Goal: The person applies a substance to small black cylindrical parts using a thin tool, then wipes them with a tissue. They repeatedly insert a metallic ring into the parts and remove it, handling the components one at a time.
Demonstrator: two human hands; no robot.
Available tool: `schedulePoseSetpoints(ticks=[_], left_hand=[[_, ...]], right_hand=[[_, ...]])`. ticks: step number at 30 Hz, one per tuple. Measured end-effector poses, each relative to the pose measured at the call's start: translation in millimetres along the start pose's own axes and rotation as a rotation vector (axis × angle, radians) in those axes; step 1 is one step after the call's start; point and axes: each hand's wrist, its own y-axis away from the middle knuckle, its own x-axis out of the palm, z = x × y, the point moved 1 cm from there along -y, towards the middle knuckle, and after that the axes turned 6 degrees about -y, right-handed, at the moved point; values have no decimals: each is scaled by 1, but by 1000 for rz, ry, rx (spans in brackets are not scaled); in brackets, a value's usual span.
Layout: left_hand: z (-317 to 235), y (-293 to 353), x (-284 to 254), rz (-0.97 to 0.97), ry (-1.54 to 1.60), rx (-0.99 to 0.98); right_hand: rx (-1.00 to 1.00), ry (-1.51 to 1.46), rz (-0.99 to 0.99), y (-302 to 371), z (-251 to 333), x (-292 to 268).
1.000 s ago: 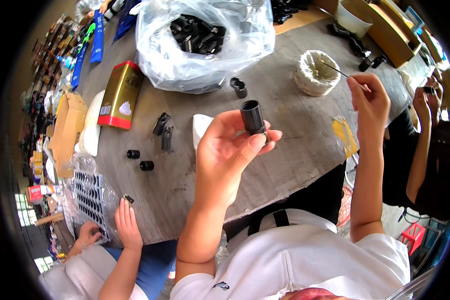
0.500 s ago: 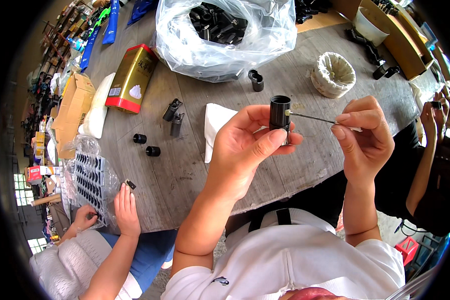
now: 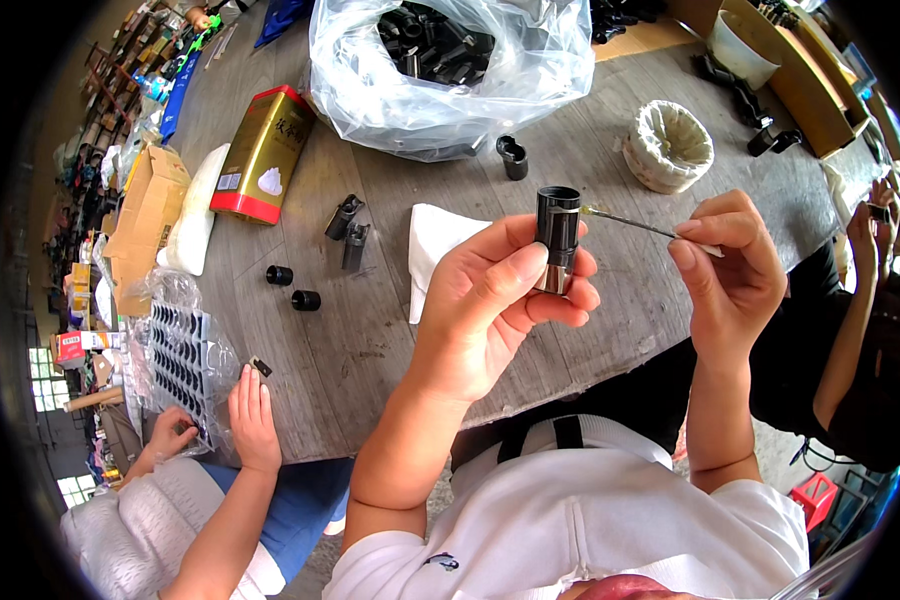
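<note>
My left hand (image 3: 480,300) is closed round a black cylinder (image 3: 558,222) with an open top and a shiny silver lower end, held upright above the table. A pale band shows near its rim. Between the fingertips of my right hand (image 3: 732,275) is a thin dark stick (image 3: 635,228), its yellowish tip at the cylinder's side near the rim; whether it touches cannot be told. Behind my left hand lies a folded white cloth (image 3: 432,240). Farther off are a black tubular part (image 3: 513,160), two cut-out black tubes (image 3: 344,216) and two short black rings (image 3: 306,300).
A clear plastic bag (image 3: 350,110) of black parts stands at the back, with a lined round tub (image 3: 660,178) to its right. A gold and red tin (image 3: 262,155) lies left. A co-worker's hands (image 3: 254,420) are beside a packed tray (image 3: 178,360); another person is far right.
The cylinder has turned in my left hand, with my thumb now higher on it. The stick's tip has risen nearer the rim. A blue packet at the far left has left the table.
</note>
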Motion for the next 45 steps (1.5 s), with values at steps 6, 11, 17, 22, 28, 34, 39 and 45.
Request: schedulePoseSetpoints(ticks=[6, 11, 17, 22, 28, 34, 39, 45], left_hand=[[2, -1, -2, 128, 210, -60], [3, -1, 0, 131, 261, -118], [4, -2, 0, 35, 166, -77], [8, -3, 5, -236, -360, 212], [6, -2, 6, -347, -621, 437], [2, -2, 3, -272, -230, 252], [1, -2, -1, -127, -46, 106], [5, -1, -3, -24, 67, 12]], right_hand=[[51, -32, -10, 2, -2, -2], [130, -17, -16, 4, -9, -3], [208, -11, -64, 10, -18, -7], [188, -2, -62, 13, -17, -9], [127, 43, -16, 13, -11, -6], [123, 24, -21, 14, -10, 0], [138, -13, -56, 11, -5, 1], [116, -41, -57, 9, -5, 2]])
